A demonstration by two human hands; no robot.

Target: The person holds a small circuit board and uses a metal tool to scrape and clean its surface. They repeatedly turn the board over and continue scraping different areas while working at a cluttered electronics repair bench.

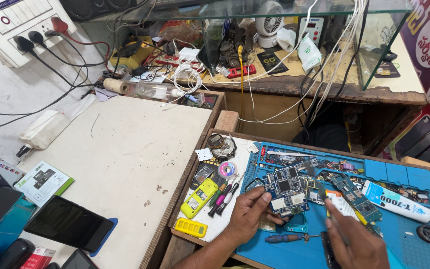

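My left hand (247,215) grips a blue circuit board (285,187) by its lower left edge and holds it just above a blue repair mat (404,249). Silver shielded chips cover the board's face. My right hand (353,240) is at the lower right with a thin dark tool pinched in its fingers, the tip pointing up toward the board. A second green-blue circuit board (355,196) lies on the mat just right of the held one. A small blue-handled screwdriver (283,238) lies below my left hand.
A yellow phone shell (199,198), a yellow keypad (190,227) and several screwdrivers (224,195) lie on white paper to the left. A white glue tube (397,201) rests on the mat at right. Black phones (68,223) sit on the white counter (125,144). Cables hang behind.
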